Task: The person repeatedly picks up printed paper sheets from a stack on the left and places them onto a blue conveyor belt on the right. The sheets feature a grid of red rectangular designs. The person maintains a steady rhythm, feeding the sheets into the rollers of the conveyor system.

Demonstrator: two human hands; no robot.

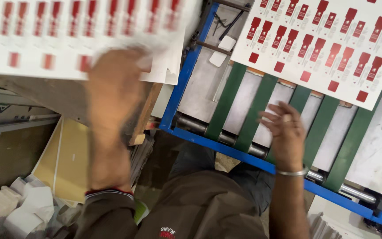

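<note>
Head camera, looking down over the person's lap at a workbench and a machine.

The left hand [116, 88] is raised and blurred. It grips the lower right edge of a white printed sheet [67, 40], which covers the upper left of the view. That sheet carries rows of small red tag-shaped prints and sits over a worn wooden bench top [45, 95]. The hand's fingers are hidden by blur and by the paper, so the exact grip cannot be made out.

The right hand [286, 132] holds nothing. Its fingers are spread and loosely curled, hovering over the green belts [257, 110] of a conveyor set in a blue frame [226, 148]. A silver bangle [292, 172] circles the wrist.

A second printed sheet [332, 44], also white with rows of red tags, lies on the belts up and to the right of the right hand, near it but not touching. It is well apart from the left hand.

Metal rollers [195, 124] run along the frame's near edge. At lower left, below the bench, lie yellow boards [67, 159] and a heap of white paper offcuts [18, 208].
</note>
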